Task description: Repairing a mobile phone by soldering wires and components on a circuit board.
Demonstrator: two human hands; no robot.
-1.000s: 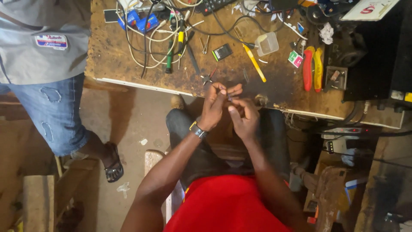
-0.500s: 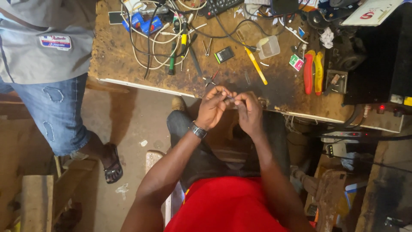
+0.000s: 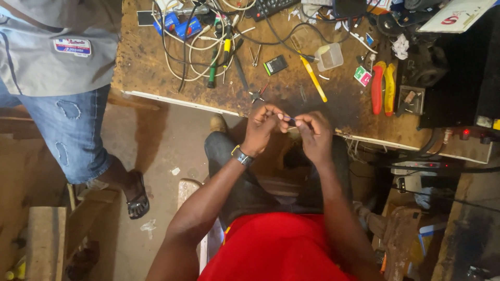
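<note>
My left hand (image 3: 262, 126) and my right hand (image 3: 314, 134) meet at the fingertips just in front of the worn workbench (image 3: 156, 73), over my lap. Between the fingertips of both hands I pinch a small thin part (image 3: 289, 120), dark with a bluish tint; its exact kind is too small to tell. A watch sits on my left wrist. I am seated in a red shirt and dark trousers.
The bench holds tangled cables (image 3: 192, 47), a green-handled tool (image 3: 212, 70), a yellow-handled tool (image 3: 314, 79), red and yellow pliers (image 3: 383, 87), a small clear box (image 3: 329, 56) and a dark flat module (image 3: 275, 65). Another person in jeans and sandals (image 3: 67, 125) stands at left. A wooden stool (image 3: 47, 229) is lower left.
Both hands have dropped slightly and come level, staying joined at the fingertips on the small part. The view has shifted a little; the standing person has barely moved.
</note>
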